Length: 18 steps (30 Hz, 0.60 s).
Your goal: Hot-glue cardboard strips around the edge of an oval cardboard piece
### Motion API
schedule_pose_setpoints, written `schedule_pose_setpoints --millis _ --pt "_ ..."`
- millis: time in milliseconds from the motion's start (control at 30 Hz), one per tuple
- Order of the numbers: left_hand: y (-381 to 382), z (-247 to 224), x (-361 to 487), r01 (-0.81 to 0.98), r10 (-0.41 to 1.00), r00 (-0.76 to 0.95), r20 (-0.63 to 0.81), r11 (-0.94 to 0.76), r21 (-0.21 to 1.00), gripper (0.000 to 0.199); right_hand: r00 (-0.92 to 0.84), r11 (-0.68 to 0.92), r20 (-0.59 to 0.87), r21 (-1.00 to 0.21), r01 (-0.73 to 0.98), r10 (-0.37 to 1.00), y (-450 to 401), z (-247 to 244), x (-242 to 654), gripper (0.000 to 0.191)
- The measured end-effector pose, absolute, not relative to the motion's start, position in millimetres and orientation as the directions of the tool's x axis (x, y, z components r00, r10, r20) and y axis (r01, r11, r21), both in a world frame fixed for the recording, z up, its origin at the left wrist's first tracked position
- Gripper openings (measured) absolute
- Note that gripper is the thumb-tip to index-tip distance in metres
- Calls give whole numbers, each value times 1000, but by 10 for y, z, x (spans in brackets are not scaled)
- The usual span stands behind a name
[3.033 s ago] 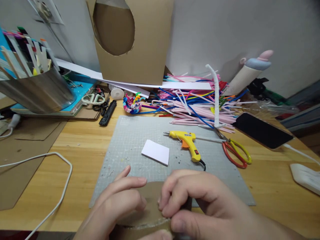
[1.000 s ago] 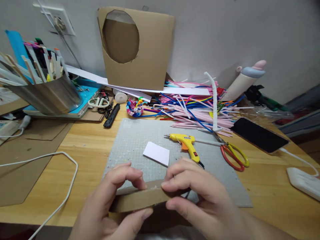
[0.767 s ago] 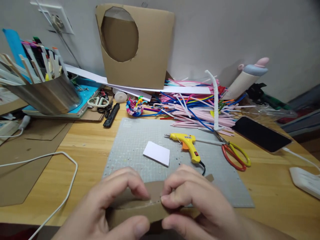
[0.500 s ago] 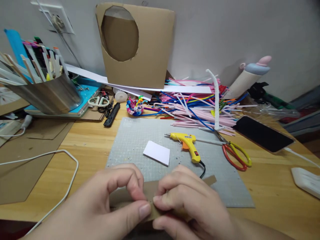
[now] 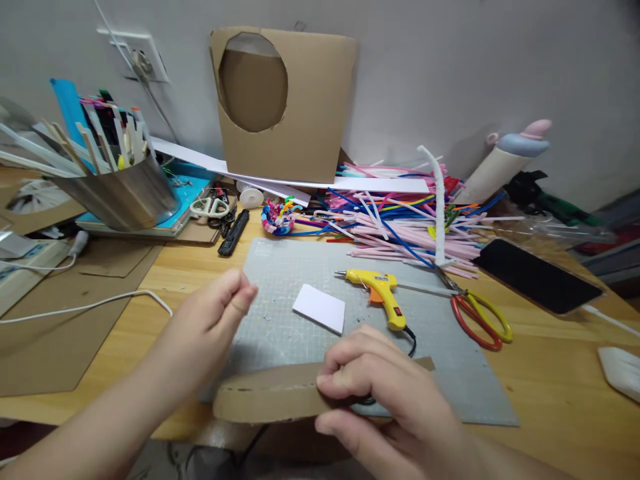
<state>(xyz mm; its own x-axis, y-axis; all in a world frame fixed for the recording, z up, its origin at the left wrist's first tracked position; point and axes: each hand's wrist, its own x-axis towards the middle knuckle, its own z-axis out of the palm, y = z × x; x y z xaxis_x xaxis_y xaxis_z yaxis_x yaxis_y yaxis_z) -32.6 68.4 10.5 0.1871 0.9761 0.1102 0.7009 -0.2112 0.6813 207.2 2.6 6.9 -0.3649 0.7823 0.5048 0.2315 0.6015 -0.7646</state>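
Note:
My right hand (image 5: 385, 393) grips the right end of a brown cardboard piece (image 5: 270, 400) between thumb and fingers. The piece has a bent strip along its near side, with a dark, uneven line where it meets the flat top. Away from the cardboard, over the left edge of the grey cutting mat (image 5: 280, 260), my left hand (image 5: 215, 320) is closed in a pinch. Whatever its fingertips may hold is too small to make out. On the mat lie a small white card (image 5: 320, 308) and a yellow glue gun (image 5: 377, 290), its nozzle pointing left.
Scissors (image 5: 480, 320) with red and yellow handles lie at the mat's right, near a phone (image 5: 537, 277). Pipe cleaners (image 5: 400, 227) are heaped behind. A metal cup (image 5: 125, 193) of sticks, a black cutter (image 5: 234, 233) and a holed cardboard panel (image 5: 315, 107) stand or lie farther back.
My left hand has let go of the cardboard and moved up and left, fingers pinched. My right hand keeps its hold. The view has shifted slightly.

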Motion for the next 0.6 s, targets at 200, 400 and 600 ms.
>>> schedule_pose_setpoints --millis 200,400,600 --pt "876 -116 -450 739 967 173 187 -253 624 35 -336 573 489 -787 227 805 44 37 2095 11" --pt "274 142 -379 500 899 284 332 -435 749 18 -272 504 442 -832 230 855 48 36 2101 15" --pt "33 78 -349 432 854 181 487 -514 741 20 -257 484 425 -842 238 868 48 29 2118 19"
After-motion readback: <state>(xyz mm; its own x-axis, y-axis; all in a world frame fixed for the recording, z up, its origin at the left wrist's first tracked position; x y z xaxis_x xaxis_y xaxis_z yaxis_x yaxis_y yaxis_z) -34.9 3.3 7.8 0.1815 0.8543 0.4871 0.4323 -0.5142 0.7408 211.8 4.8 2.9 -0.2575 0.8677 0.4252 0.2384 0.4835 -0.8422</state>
